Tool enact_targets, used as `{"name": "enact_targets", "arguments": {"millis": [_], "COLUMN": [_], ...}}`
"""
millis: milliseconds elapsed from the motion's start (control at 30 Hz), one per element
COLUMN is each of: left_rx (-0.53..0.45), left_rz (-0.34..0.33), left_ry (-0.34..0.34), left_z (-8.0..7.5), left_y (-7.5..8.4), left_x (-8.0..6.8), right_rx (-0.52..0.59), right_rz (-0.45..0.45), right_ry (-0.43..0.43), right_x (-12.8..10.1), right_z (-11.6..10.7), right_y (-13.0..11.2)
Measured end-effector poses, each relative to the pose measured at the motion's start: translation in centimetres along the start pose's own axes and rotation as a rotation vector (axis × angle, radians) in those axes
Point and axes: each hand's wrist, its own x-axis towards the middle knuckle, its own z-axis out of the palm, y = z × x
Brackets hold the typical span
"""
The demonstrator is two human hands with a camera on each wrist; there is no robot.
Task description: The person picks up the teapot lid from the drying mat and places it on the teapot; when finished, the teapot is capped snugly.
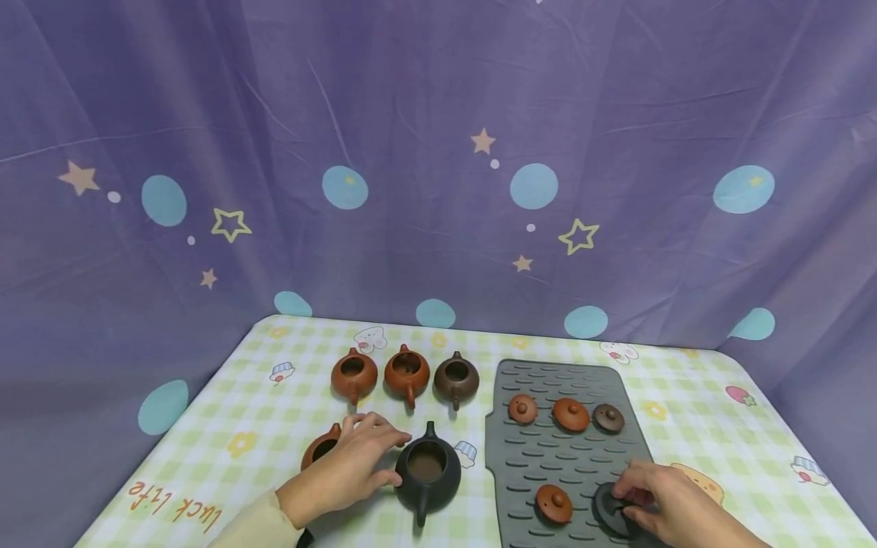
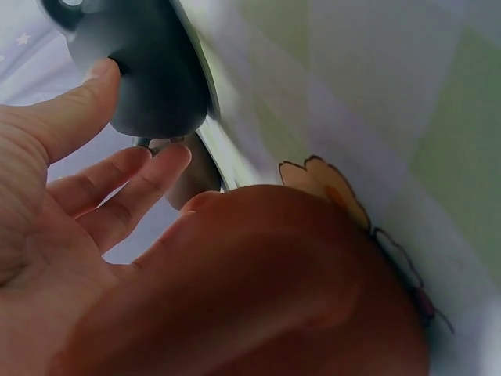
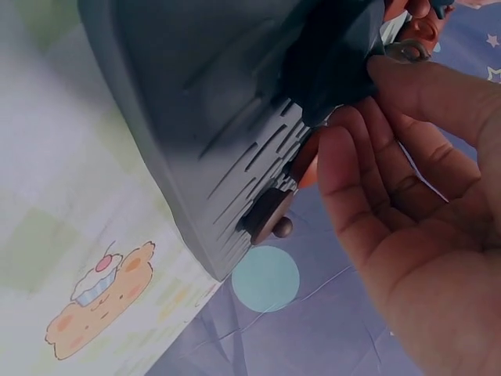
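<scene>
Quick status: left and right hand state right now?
Left hand: open, relaxed fingers touching the lidless black clay teapot.
Right hand: gripping the round black clay lid on the grey ribbed mat.

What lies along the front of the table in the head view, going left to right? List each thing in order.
Orange teapot → left hand → black teapot → orange lid → black lid → right hand.
</scene>
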Motion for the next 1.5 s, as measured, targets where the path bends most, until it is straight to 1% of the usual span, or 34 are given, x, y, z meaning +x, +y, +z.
{"name": "enact_targets", "arguments": {"millis": [100, 367, 500, 700, 833, 933, 1067, 1167, 1267, 1400, 1500], "left_rx": [-0.009, -0.002, 0.004, 0.008, 0.007, 0.005, 0.001, -0.008, -0.019, -0.035, -0.045], "left_rz": [0.001, 0.001, 0.005, 0.014, 0.016, 0.015, 0.012, 0.014, 0.016, 0.018, 0.024], "left_ry": [-0.004, -0.004, 0.0, 0.012, 0.016, 0.016, 0.009, 0.004, -0.005, -0.029, -0.046], "left_z": [0.0, 0.1, 0.1, 0.2, 0.2, 0.2, 0.3, 0.3, 0.2, 0.1, 0.0], "left_y": [0.0, 0.0, 0.0, 0.2, 0.2, 0.1, 0.1, 0.1, 0.0, 0.0, -0.1], "left_x": [0.0, -0.1, -0.1, -0.2, -0.2, -0.2, -0.2, -0.3, -0.3, -0.3, -0.3], "right_rx": [-0.013, 0.011, 0.003, -0.027, -0.054, -0.064, -0.047, -0.031, -0.023, -0.007, 0.016], "right_rz": [-0.039, -0.042, -0.076, -0.1, -0.139, -0.152, -0.146, -0.165, -0.205, -0.228, -0.212], "right_ry": [0.024, 0.032, 0.077, 0.139, 0.188, 0.219, 0.244, 0.266, 0.291, 0.28, 0.245], "right_x": [0.1, 0.1, 0.3, 0.7, 1.4, 2.1, 3.0, 3.8, 4.6, 5.6, 6.2], "right_z": [0.1, 0.2, 0.3, 0.4, 0.5, 0.5, 0.7, 1.0, 1.2, 1.2, 1.1], "right_y": [0.0, -0.1, -0.1, -0.6, -1.2, -1.8, -2.7, -3.3, -3.8, -4.5, -5.1]}}
